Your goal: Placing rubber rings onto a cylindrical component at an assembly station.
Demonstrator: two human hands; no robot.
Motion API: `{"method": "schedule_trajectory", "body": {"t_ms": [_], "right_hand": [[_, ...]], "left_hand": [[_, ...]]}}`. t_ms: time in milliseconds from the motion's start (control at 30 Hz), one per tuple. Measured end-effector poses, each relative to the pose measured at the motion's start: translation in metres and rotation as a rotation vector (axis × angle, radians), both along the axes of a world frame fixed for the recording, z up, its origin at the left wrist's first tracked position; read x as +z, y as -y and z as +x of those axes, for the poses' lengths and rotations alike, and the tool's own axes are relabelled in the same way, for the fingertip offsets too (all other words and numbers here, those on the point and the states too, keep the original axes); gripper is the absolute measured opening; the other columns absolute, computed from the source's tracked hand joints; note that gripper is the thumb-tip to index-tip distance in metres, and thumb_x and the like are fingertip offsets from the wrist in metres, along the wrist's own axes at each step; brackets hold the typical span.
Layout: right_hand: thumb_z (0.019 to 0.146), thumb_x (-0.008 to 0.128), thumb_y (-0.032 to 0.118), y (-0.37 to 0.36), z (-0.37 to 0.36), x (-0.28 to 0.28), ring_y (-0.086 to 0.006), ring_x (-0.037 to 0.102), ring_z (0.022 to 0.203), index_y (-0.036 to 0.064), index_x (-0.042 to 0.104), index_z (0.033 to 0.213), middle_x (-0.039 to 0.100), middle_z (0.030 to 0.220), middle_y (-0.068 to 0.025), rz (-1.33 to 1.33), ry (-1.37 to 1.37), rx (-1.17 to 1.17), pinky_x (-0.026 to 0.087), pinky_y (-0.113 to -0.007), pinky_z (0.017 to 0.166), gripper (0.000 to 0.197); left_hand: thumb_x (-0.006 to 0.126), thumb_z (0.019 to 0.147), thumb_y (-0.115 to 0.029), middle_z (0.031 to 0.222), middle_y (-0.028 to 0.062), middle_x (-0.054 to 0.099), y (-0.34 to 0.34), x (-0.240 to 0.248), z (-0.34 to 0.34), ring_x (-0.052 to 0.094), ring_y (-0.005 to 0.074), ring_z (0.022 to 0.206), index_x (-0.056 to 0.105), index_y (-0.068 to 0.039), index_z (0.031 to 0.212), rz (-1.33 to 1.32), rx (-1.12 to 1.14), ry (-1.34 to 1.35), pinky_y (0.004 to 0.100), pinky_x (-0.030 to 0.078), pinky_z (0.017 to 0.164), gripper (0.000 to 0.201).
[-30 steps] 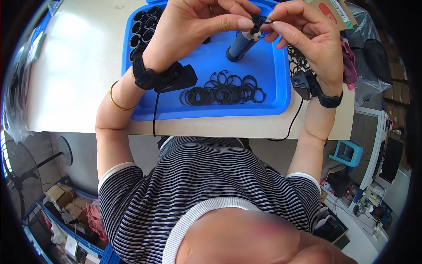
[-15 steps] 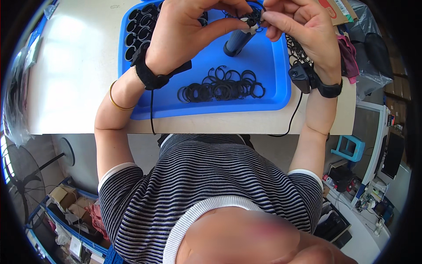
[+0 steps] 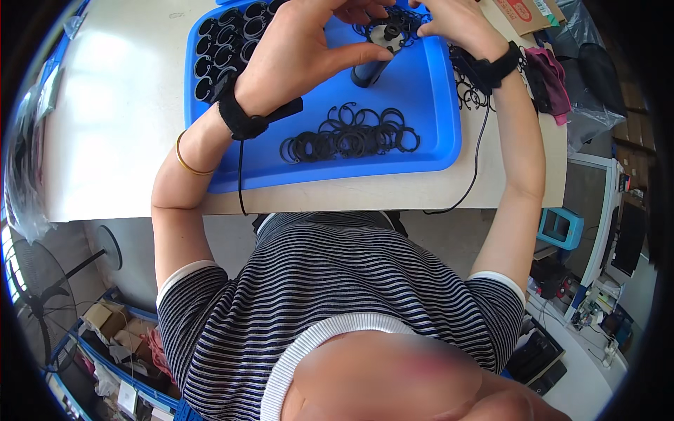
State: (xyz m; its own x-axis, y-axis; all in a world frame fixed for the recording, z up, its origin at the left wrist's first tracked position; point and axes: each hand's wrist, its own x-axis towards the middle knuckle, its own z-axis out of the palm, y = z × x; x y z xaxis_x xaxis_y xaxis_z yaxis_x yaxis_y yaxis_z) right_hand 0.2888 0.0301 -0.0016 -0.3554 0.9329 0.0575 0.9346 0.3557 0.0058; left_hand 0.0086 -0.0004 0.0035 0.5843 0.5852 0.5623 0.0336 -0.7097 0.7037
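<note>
A dark cylinder [image 3: 368, 73] with a pale top [image 3: 378, 43] stands on a blue tray [image 3: 421, 98].

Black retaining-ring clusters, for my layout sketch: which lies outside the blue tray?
The cluster on the tabletop, right of the tray; the others lie inside it.

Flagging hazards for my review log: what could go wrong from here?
The dark standing cylinder might tip if the left hand, right by its top, knocks it. The black snap rings overlap in a cluster, so several could catch together. The left wrist cord hangs across the near rim of the blue tray and might snag.
</note>
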Motion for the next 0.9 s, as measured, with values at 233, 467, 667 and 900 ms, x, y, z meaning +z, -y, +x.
{"method": "schedule_trajectory", "body": {"t_ms": [233, 467, 667, 900], "right_hand": [[0.086, 0.061, 0.008, -0.015, 0.001, -0.021, -0.0383, 0.069, 0.094, 0.0022, 0.069, 0.087, 0.070, 0.092, -0.0199, -0.006, 0.225, 0.039, 0.054, -0.049, 0.078, 0.010], [0.086, 0.057, 0.004, -0.013, 0.005, -0.029, -0.0389, 0.070, 0.088, 0.0009, 0.069, 0.077, 0.070, 0.085, -0.0208, 0.138, 0.186, 0.083, 0.055, -0.049, 0.075, 0.014], [0.082, 0.064, 0.008, -0.010, 0.001, -0.015, -0.0387, 0.070, 0.088, 0.0024, 0.069, 0.081, 0.070, 0.085, -0.0183, 0.085, 0.145, 0.091, 0.053, -0.050, 0.074, 0.008], [0.079, 0.068, 0.012, -0.002, -0.005, 0.018, -0.0380, 0.069, 0.086, 0.0039, 0.067, 0.080, 0.070, 0.083, -0.0179, 0.075, 0.118, 0.091, 0.052, -0.049, 0.073, 0.008]], "left_hand": [[0.088, 0.079, -0.008, 0.115, 0.0139, 0.071, 0.009, 0.016, 0.000, 0.070, 0.0214, 0.102, 0.060, 0.001, 0.125, -0.151, 0.046, -0.150, 0.0328, 0.056, 0.091, 0.054], [0.087, 0.080, -0.007, 0.115, 0.0141, 0.071, -0.002, -0.004, 0.001, 0.071, 0.0226, 0.103, 0.060, 0.001, 0.127, -0.050, -0.035, -0.024, 0.0341, 0.057, 0.091, 0.055], [0.086, 0.080, -0.005, 0.114, 0.0141, 0.071, 0.001, 0.001, 0.001, 0.071, 0.0232, 0.103, 0.059, 0.001, 0.128, -0.035, -0.009, -0.070, 0.0343, 0.057, 0.091, 0.055], [0.086, 0.081, -0.007, 0.108, 0.0128, 0.071, 0.001, 0.002, 0.002, 0.070, 0.0227, 0.102, 0.059, -0.001, 0.129, -0.041, -0.010, -0.099, 0.0344, 0.056, 0.089, 0.055]]}}
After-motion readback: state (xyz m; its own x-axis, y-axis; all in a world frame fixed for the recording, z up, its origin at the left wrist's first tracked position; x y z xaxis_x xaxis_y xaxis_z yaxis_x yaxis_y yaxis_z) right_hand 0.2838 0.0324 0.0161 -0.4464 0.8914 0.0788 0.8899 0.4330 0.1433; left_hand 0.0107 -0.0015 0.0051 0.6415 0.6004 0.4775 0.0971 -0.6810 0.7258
